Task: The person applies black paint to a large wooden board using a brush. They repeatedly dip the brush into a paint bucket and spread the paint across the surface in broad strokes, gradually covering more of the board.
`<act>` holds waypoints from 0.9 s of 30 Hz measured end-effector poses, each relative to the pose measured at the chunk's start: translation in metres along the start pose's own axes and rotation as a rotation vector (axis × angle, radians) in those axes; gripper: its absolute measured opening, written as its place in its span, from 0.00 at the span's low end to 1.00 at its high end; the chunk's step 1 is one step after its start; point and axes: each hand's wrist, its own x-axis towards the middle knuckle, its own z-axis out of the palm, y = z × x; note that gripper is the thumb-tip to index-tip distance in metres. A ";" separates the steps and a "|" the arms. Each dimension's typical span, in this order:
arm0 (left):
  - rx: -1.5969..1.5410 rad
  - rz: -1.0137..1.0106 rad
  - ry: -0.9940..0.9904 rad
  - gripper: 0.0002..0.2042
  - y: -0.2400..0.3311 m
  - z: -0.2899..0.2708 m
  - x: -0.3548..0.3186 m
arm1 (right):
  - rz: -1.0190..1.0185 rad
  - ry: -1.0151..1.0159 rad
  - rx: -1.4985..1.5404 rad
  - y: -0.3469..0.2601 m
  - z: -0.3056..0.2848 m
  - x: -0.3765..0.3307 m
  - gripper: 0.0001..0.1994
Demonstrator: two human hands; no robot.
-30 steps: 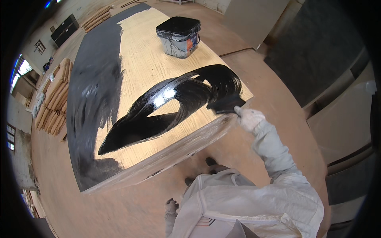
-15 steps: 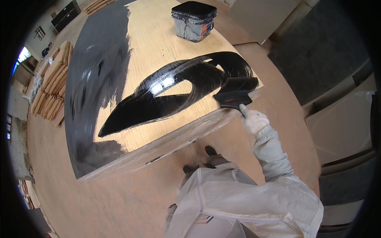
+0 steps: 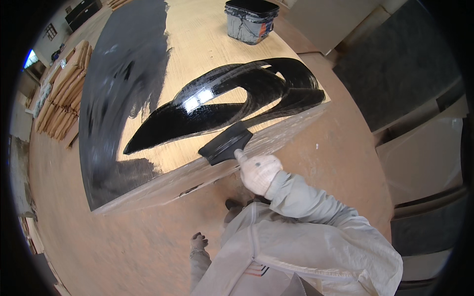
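Note:
My right hand [image 3: 260, 172], in a white knit glove, grips the handle of a wide, flat black paintbrush [image 3: 227, 143]. The brush head lies along the near edge of a pale wood board [image 3: 197, 47], which tops a stack. Glossy black paint [image 3: 168, 129] sweeps across the board in a looping band, with bare wood showing inside the loops. Duller dark coating [image 3: 123, 59] covers the board's left part. Low at my left side hangs my left hand [image 3: 198, 241], gloved, its fingers loosely apart and nothing visible in them.
A paint-smeared square bucket [image 3: 251, 22] stands at the board's far right. Bundles of long brown pieces [image 3: 61, 93] are piled at the left. Large dark panels [image 3: 395, 64] and further stacked sheets [image 3: 424, 158] line the right side. Reddish-brown floor surrounds the stack.
My right hand has swept the brush leftward along the near edge, leaving a thin black streak toward the right corner. My left hand has swung outward to the left.

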 end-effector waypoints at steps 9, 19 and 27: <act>0.008 -0.082 -0.022 0.20 -0.054 -0.009 0.000 | 0.323 0.132 -0.080 0.147 -0.026 0.030 0.22; -0.019 -0.206 -0.035 0.17 -0.104 -0.007 -0.008 | -0.041 0.141 -0.149 -0.026 0.024 -0.019 0.26; -0.052 -0.025 0.004 0.19 -0.051 -0.010 0.011 | -0.193 0.136 -0.158 -0.056 0.024 0.014 0.27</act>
